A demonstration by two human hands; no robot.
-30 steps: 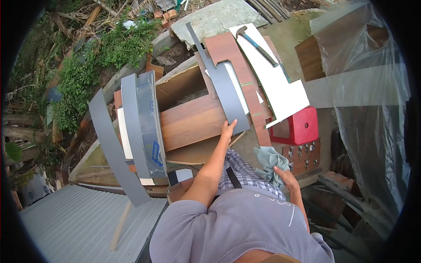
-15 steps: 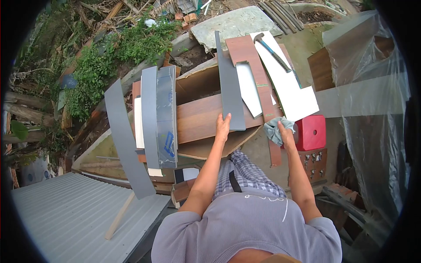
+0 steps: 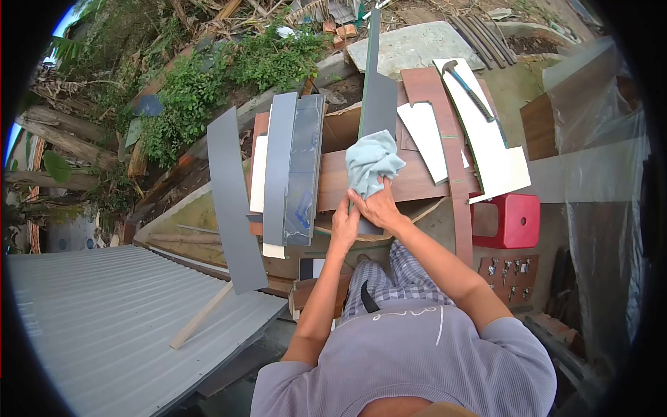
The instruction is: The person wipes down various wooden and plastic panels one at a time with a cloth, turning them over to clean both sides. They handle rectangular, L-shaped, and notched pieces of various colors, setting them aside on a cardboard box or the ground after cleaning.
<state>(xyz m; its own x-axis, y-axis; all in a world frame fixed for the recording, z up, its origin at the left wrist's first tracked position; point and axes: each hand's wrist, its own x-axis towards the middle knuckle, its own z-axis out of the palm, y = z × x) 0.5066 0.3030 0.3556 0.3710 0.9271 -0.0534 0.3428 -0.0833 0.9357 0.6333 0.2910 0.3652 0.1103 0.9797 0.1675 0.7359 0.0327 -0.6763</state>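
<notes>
So the right hand (image 3: 379, 206) sits just above the middle of the frame with its fingers curled down over the bottom edge of a pale blue-green cloth (image 3: 372, 161), pressing it onto a long dark grey strip (image 3: 379, 104) that runs from the hands up toward the top centre of the picture. The left hand (image 3: 342, 224) is right beside it, touching it, thumb and fingers closed on the near end of that same strip, though the right hand covers part of the grip, so I can't see exactly how the fingers wrap. The strip lies across a brown wooden board (image 3: 417, 182) on a pile of panels. Left of the hands there's a stack of grey panels (image 3: 292, 167) standing on edge, and another loose grey panel (image 3: 233, 201) leaning further left. To the right of the cloth, a white cut-out piece (image 3: 431, 139) rests on a reddish-brown board (image 3: 445, 125), and up toward the upper right a hammer (image 3: 469, 90) lies on a white sheet (image 3: 497, 163). A red plastic stool (image 3: 514, 221) sits at the right, below that sheet. Corrugated metal roofing (image 3: 104, 320) fills the lower left, and greenery (image 3: 208, 83) the upper left.
</notes>
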